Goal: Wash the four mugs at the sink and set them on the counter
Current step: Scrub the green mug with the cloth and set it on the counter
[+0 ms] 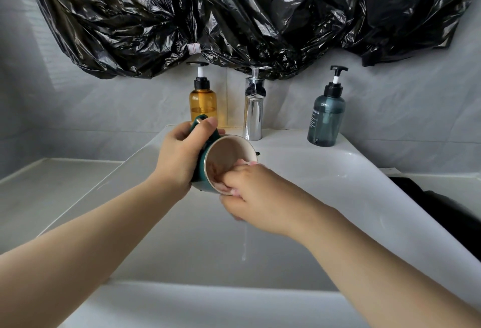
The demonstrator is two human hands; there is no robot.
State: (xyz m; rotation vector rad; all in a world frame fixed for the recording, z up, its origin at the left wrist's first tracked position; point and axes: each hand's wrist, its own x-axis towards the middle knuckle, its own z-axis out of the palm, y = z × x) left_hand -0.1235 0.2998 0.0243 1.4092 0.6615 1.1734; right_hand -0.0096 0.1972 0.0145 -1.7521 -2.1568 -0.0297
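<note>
Mid-wash on one green mug (201, 169): left hand (177, 155) gripping its body, right hand (255, 197) curled over the rim. No washed mugs on visible worktop (52, 184).

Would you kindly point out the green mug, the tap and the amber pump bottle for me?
green mug (226, 154): head view, on its cream inner wall.
tap (253, 111): head view, on the chrome upright body.
amber pump bottle (202, 101): head view, on the amber body below the black pump.
</note>
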